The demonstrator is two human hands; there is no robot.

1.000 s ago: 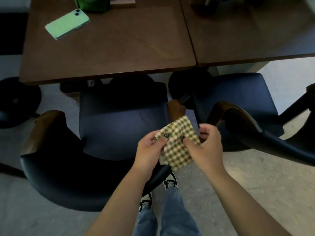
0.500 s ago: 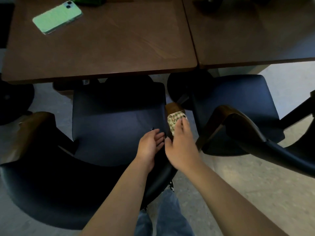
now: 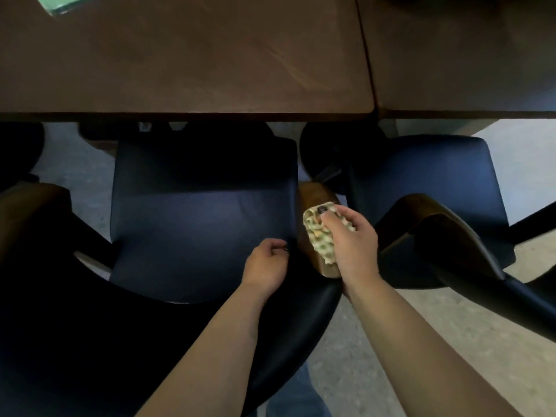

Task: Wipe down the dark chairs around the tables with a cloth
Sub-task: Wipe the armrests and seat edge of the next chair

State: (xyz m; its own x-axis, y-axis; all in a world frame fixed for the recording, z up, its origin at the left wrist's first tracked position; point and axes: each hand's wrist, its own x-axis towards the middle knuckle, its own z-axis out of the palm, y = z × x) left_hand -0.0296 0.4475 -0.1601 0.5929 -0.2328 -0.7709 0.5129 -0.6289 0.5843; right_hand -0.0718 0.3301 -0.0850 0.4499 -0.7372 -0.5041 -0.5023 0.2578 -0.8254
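Head: checked cloth [image 3: 321, 236] on wooden armrest [image 3: 313, 197]

cloth [image 3: 323, 236]: green-and-cream check | chair [image 3: 198, 224]: dark navy seat, black back, brown wood armrest [image 3: 313, 200] | tables [image 3: 186, 61]: reddish-brown wood | phone [image 3: 55, 3]: mint green | floor [image 3: 451, 341]: pale grey speckle | jeans [image 3: 298, 395]: blue

The right hand [image 3: 353, 239] grips a bunched checked cloth [image 3: 320, 233] and presses it on the wooden armrest [image 3: 313, 197] of the near dark chair [image 3: 198, 224]. The left hand [image 3: 266, 266], fingers curled, hangs over the seat's right edge. A second dark chair [image 3: 436, 176] stands just beside it, both tucked at the brown counter [image 3: 186, 61].
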